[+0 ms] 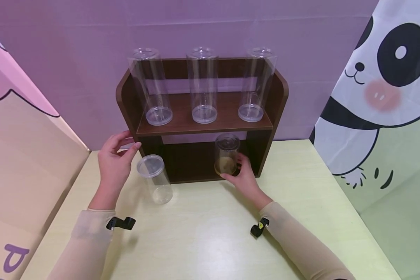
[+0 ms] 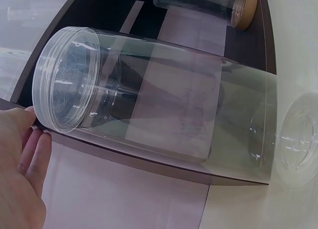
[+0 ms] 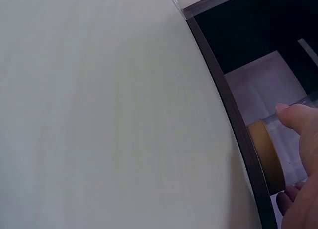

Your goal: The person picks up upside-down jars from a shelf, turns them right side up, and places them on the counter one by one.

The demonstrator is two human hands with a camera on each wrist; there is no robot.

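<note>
My right hand (image 1: 244, 177) holds a clear jar (image 1: 227, 149) by its lower part, inside the lower level of a dark brown wooden shelf (image 1: 204, 130). The jar's golden-brown lid (image 3: 268, 157) is at the bottom, near the shelf's front edge. At the shelf's left side panel, my left hand (image 1: 116, 165) pinches the edge between thumb and fingers. Close to that hand, a taller clear jar (image 2: 174, 100) with a clear lid (image 2: 64, 80) stands upright on the table, in front of the shelf's left end.
On the upper level stand three tall clear containers, the left one (image 1: 154, 89), the middle one (image 1: 203, 85) and the right one (image 1: 255, 87). The pale table (image 1: 203, 233) carries the shelf. Purple cloth (image 1: 311, 58) hangs behind, with a panda-printed panel (image 1: 402, 112) on the right.
</note>
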